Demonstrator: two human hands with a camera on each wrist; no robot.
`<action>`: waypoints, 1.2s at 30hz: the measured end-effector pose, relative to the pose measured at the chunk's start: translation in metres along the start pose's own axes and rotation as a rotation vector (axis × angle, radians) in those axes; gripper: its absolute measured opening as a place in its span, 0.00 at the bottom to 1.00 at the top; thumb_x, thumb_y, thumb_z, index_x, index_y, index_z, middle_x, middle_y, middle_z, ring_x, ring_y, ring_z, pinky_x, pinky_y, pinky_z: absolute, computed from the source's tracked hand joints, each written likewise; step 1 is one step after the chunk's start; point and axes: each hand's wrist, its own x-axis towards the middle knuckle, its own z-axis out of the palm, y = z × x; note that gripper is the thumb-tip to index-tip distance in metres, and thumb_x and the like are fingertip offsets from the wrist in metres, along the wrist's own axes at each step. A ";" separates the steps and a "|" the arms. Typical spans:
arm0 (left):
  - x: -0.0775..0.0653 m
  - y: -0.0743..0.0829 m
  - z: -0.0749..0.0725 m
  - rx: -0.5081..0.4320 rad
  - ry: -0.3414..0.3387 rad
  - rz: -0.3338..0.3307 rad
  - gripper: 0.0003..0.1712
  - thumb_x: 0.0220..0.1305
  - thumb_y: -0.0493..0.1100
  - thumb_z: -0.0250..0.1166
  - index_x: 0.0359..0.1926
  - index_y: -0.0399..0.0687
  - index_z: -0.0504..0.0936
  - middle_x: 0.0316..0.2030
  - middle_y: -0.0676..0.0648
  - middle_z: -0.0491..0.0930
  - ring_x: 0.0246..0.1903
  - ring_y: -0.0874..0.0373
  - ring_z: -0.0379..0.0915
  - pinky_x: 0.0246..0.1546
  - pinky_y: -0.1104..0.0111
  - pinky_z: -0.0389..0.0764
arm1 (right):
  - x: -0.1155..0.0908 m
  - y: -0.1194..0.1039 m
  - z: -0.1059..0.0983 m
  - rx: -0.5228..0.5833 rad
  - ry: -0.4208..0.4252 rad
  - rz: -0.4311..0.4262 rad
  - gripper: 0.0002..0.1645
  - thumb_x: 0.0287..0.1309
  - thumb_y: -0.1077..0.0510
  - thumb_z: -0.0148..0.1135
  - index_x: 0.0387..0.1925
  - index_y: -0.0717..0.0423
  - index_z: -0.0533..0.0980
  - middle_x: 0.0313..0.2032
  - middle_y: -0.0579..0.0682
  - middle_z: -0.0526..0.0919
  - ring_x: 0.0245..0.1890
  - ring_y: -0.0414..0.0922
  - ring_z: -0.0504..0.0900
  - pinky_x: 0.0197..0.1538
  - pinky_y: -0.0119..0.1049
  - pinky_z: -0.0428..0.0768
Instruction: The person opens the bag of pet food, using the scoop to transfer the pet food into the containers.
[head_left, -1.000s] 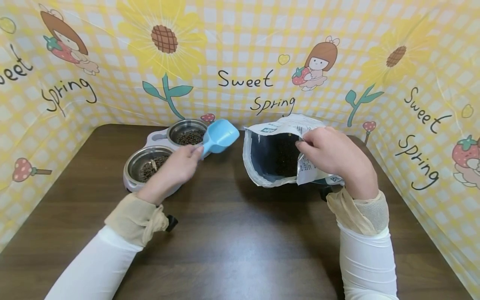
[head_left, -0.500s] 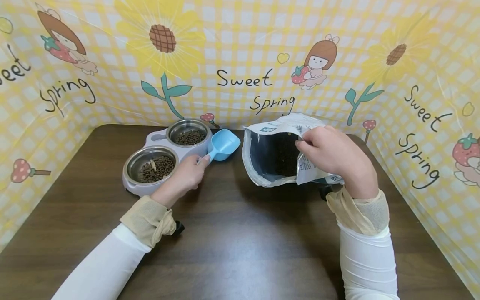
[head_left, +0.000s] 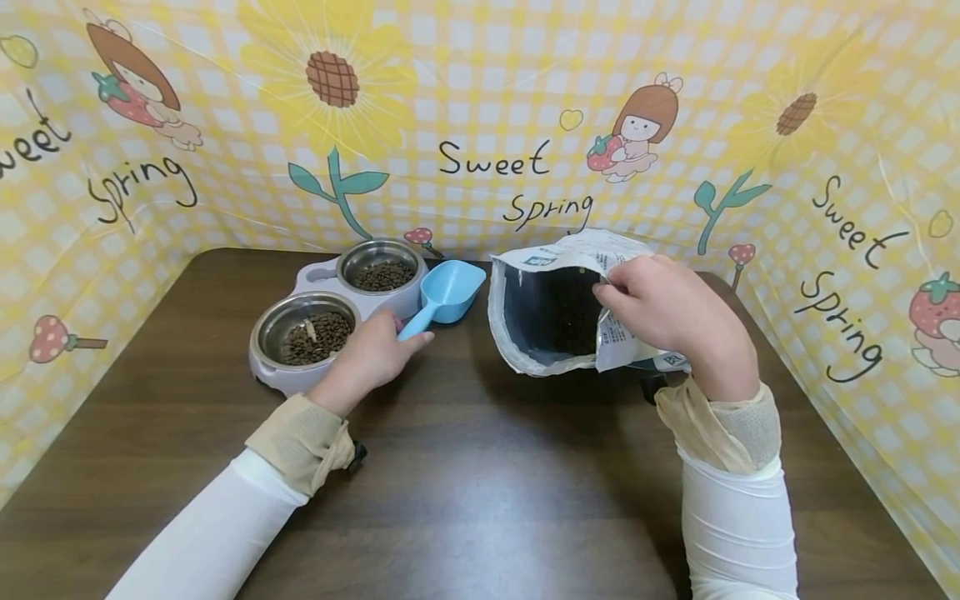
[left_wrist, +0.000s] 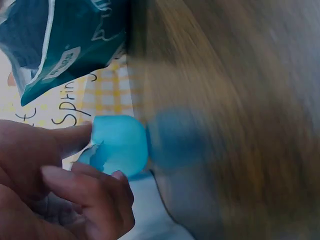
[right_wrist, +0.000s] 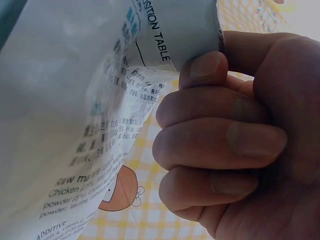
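A light blue scoop (head_left: pixel 450 287) lies on the table beside the feeder, its pan facing up. My left hand (head_left: pixel 371 350) is at the end of its handle, with the thumb off the handle and the fingers loosely bent around its end. In the left wrist view the scoop (left_wrist: pixel 120 142) shows past parted thumb and fingers. My right hand (head_left: pixel 667 308) pinches the folded mouth of a white pet food bag (head_left: pixel 581 250), which gapes toward the left. Dark kibble (head_left: pixel 573 312) shows inside. In the right wrist view printed text covers the bag (right_wrist: pixel 100 120).
Left of the scoop stands a lilac double feeder (head_left: pixel 318 275). Its near steel bowl (head_left: pixel 273 325) and far steel bowl (head_left: pixel 356 254) both contain brown kibble; a pale piece lies in the near one. A yellow checked cloth (head_left: pixel 487 92) walls the brown table (head_left: pixel 480 500) behind and at the sides.
My left hand has lowered the scoop from beside the far bowl onto the table, and its thumb has come off the handle. My right hand and the bag have stayed put.
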 end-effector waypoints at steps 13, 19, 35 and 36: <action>-0.007 -0.001 0.002 0.229 0.001 -0.034 0.23 0.62 0.57 0.65 0.25 0.43 0.74 0.25 0.39 0.76 0.22 0.47 0.73 0.13 0.61 0.69 | 0.000 0.001 0.001 0.011 -0.006 0.003 0.27 0.67 0.55 0.51 0.10 0.52 0.66 0.10 0.46 0.62 0.12 0.45 0.65 0.21 0.37 0.65; -0.008 0.000 0.001 0.230 -0.013 -0.024 0.24 0.62 0.58 0.65 0.25 0.43 0.73 0.25 0.40 0.75 0.21 0.48 0.72 0.13 0.62 0.68 | 0.000 0.001 0.001 0.013 -0.007 0.003 0.27 0.67 0.54 0.51 0.10 0.53 0.67 0.11 0.47 0.63 0.13 0.45 0.65 0.21 0.37 0.65; -0.028 0.062 -0.011 -0.063 -0.077 0.225 0.36 0.68 0.73 0.45 0.24 0.49 0.77 0.18 0.50 0.72 0.20 0.55 0.69 0.21 0.64 0.71 | 0.000 -0.001 -0.001 0.001 -0.001 0.007 0.28 0.67 0.54 0.51 0.09 0.52 0.65 0.11 0.46 0.61 0.13 0.45 0.64 0.21 0.37 0.64; -0.029 0.066 -0.008 -0.087 -0.108 0.229 0.36 0.68 0.73 0.45 0.23 0.50 0.77 0.17 0.50 0.72 0.19 0.55 0.69 0.21 0.64 0.71 | 0.000 0.000 -0.001 0.002 -0.002 0.008 0.28 0.67 0.54 0.51 0.09 0.52 0.65 0.11 0.46 0.60 0.13 0.45 0.64 0.21 0.37 0.64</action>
